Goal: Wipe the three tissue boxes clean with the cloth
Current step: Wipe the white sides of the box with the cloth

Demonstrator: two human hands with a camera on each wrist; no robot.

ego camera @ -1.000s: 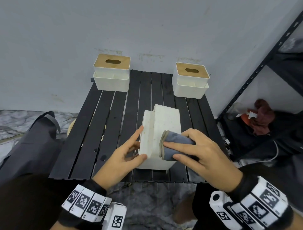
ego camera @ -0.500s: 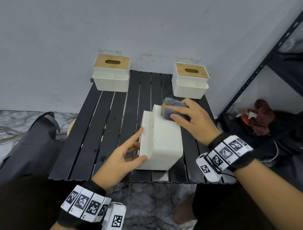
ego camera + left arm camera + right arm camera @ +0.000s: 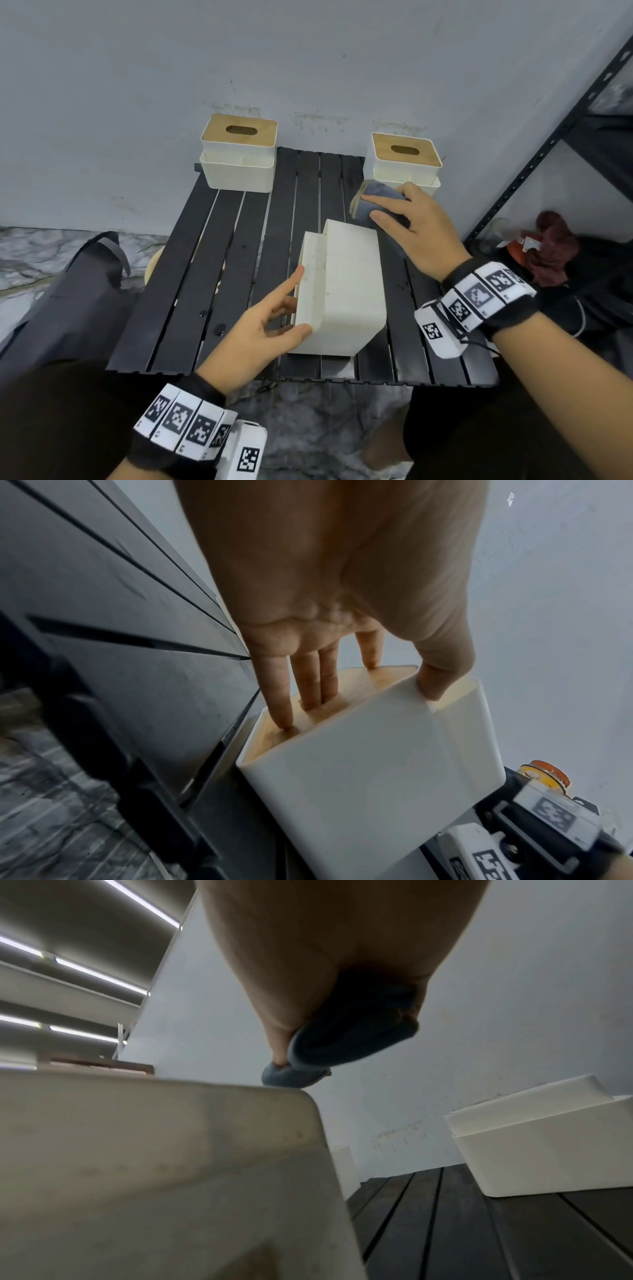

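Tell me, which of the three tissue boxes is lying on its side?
The nearest box, steadied by the left hand. The left back box and right back box stand upright, wooden lids facing up.

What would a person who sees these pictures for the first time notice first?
A white tissue box lies on its side in the middle of the black slatted table, the left hand pressing against it while the right hand grips a blue-grey cloth at its far end. Behind, the far-left tissue box and the far-right tissue box, both with wooden lids, stand upright by the wall.
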